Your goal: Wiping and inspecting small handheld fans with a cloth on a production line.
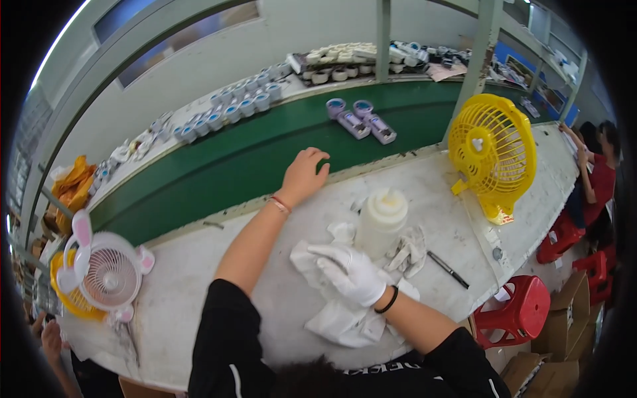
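Note:
My bare left hand point(305, 176) hovers at the near edge of the green conveyor belt point(265, 159), thumb apart from the fingers and nothing seen in it. Two lilac handheld fan bodies point(361, 121) with blue round tops lie on the belt, farther off and to the right. My right hand point(352, 272) wears a white glove. Its fingers are stretched leftward over a crumpled white cloth point(348, 325), and no gripped thing shows. Just beyond that hand stands a cloudy plastic bottle point(383, 222). A greyish crumpled glove or rag point(409, 252) lies beside it, near a dark pen point(448, 269).
A yellow fan point(491, 156) stands at the right of the white worktable point(179, 265). White bunny-eared fan point(106, 272) is at the left. Rows of white round parts point(232, 109) line the far ledge. Red stools point(517, 312), cardboard boxes and a person point(600, 166) are at right.

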The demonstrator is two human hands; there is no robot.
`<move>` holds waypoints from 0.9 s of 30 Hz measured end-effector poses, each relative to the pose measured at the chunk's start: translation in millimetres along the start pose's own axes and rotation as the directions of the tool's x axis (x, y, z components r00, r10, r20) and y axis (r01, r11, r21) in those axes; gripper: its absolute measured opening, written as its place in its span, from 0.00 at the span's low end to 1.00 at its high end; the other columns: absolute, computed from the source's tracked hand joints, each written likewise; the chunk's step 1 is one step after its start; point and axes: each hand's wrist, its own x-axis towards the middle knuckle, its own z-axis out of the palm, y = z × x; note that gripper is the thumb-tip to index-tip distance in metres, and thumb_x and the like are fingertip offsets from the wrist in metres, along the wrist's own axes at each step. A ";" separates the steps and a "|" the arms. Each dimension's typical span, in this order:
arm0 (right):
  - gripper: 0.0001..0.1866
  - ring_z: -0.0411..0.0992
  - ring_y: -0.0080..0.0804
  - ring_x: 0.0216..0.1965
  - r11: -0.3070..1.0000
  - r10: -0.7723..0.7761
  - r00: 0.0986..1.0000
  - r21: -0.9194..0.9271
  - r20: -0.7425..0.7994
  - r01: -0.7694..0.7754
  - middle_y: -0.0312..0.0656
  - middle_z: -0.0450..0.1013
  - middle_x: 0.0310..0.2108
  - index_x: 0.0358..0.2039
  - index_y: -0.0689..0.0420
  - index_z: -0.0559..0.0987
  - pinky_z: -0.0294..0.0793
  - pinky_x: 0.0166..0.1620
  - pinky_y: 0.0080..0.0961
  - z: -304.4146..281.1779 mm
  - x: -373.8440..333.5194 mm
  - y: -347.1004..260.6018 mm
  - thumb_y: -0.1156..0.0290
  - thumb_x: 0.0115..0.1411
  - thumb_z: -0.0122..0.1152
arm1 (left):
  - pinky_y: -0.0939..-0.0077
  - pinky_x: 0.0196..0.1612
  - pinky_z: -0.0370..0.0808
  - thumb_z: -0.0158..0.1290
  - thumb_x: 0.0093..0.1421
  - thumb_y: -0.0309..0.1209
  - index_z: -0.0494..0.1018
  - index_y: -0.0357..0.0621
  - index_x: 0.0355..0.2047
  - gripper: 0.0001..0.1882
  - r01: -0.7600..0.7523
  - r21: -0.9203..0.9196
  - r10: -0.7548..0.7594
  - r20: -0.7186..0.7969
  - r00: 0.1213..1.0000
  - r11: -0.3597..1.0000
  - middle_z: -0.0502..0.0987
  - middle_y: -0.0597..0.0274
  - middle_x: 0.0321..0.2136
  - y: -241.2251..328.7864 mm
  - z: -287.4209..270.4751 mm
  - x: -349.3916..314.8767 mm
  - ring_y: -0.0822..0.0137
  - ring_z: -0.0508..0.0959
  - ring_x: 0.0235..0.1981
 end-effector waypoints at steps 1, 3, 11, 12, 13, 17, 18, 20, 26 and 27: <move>0.17 0.74 0.47 0.43 1.000 0.028 0.999 -0.005 -0.018 -0.028 0.51 0.75 0.43 0.52 0.59 0.74 0.73 0.48 0.33 1.1 -1.5 0.5 0.67 0.63 0.55 | 0.63 0.48 0.73 0.53 0.58 0.33 0.75 0.43 0.43 0.13 -0.015 0.014 0.016 -0.019 1.000 1.000 0.73 0.57 0.45 -4.5 26.2 21.9 0.55 0.72 0.48; 0.22 0.72 0.49 0.47 0.988 0.143 0.990 0.062 0.019 -0.143 0.53 0.71 0.50 0.58 0.60 0.68 0.70 0.52 0.36 3.0 -3.6 -2.8 0.67 0.65 0.52 | 0.60 0.53 0.70 0.53 0.59 0.34 0.72 0.42 0.49 0.19 -0.033 0.043 0.034 -0.022 0.999 0.999 0.71 0.55 0.51 -15.6 68.9 56.7 0.53 0.69 0.53; 0.25 0.64 0.48 0.59 0.988 0.150 0.985 0.057 -0.083 -0.146 0.53 0.66 0.57 0.62 0.62 0.62 0.61 0.62 0.36 6.7 -6.5 13.4 0.68 0.66 0.47 | 0.43 0.54 0.65 0.52 0.61 0.44 0.73 0.57 0.46 0.15 0.137 0.292 -0.125 -0.059 0.990 0.947 0.63 0.50 0.60 -28.1 137.0 116.9 0.44 0.59 0.62; 0.25 0.65 0.49 0.58 0.978 0.180 0.979 0.122 -0.095 -0.168 0.53 0.66 0.57 0.62 0.62 0.62 0.61 0.62 0.36 8.2 -6.4 11.4 0.68 0.66 0.47 | 0.42 0.51 0.68 0.53 0.60 0.43 0.73 0.56 0.43 0.12 0.218 0.277 -0.210 -0.059 0.976 0.936 0.64 0.49 0.58 -33.2 127.7 116.8 0.43 0.59 0.61; 0.25 0.65 0.49 0.58 0.977 0.180 0.979 0.132 -0.093 -0.167 0.53 0.66 0.57 0.62 0.62 0.62 0.61 0.62 0.36 8.9 -5.9 8.9 0.68 0.66 0.47 | 0.45 0.48 0.72 0.56 0.58 0.38 0.74 0.53 0.38 0.10 0.187 0.221 -0.175 -0.072 0.982 0.957 0.65 0.48 0.55 -57.1 126.6 112.7 0.43 0.64 0.58; 0.24 0.71 0.51 0.49 0.996 0.080 0.986 0.047 -0.148 -0.074 0.54 0.71 0.49 0.61 0.60 0.63 0.70 0.52 0.37 12.2 2.3 6.7 0.66 0.67 0.48 | 0.60 0.48 0.74 0.61 0.52 0.35 0.66 0.46 0.50 0.26 0.393 -0.157 -0.413 -0.132 0.901 0.906 0.71 0.45 0.47 -107.3 65.1 81.5 0.49 0.76 0.44; 0.24 0.72 0.51 0.48 0.990 0.136 0.982 0.052 -0.129 -0.130 0.54 0.72 0.48 0.61 0.59 0.63 0.71 0.51 0.37 10.5 1.9 8.1 0.66 0.67 0.49 | 0.63 0.45 0.75 0.62 0.50 0.35 0.64 0.42 0.53 0.32 0.555 -0.205 -0.571 -0.023 0.821 0.806 0.73 0.48 0.45 -96.2 46.6 75.7 0.54 0.78 0.40; 0.25 0.72 0.50 0.47 0.985 0.163 0.980 0.077 -0.116 -0.155 0.53 0.73 0.46 0.62 0.57 0.64 0.71 0.49 0.39 16.9 -0.4 13.0 0.64 0.66 0.50 | 0.70 0.35 0.78 0.63 0.47 0.35 0.65 0.29 0.51 0.34 0.739 -0.254 -0.650 0.356 0.671 0.624 0.77 0.50 0.40 -83.0 -11.2 55.3 0.60 0.79 0.34; 0.34 0.61 0.48 0.62 0.990 0.111 0.954 0.120 -0.278 -0.080 0.56 0.61 0.60 0.65 0.60 0.58 0.59 0.64 0.36 22.2 -9.7 36.2 0.65 0.62 0.59 | 0.68 0.43 0.75 0.63 0.48 0.38 0.65 0.39 0.55 0.36 0.475 -0.079 -0.449 0.227 0.864 0.876 0.78 0.50 0.40 42.0 -115.0 -119.2 0.58 0.80 0.39; 0.34 0.61 0.48 0.62 0.987 0.113 0.960 0.139 -0.255 -0.079 0.56 0.61 0.60 0.65 0.60 0.58 0.59 0.64 0.36 28.4 -7.7 29.1 0.65 0.62 0.59 | 0.67 0.43 0.76 0.62 0.49 0.38 0.63 0.39 0.57 0.36 0.505 -0.046 -0.479 0.252 0.841 0.862 0.78 0.49 0.41 73.1 -132.8 -146.2 0.56 0.80 0.39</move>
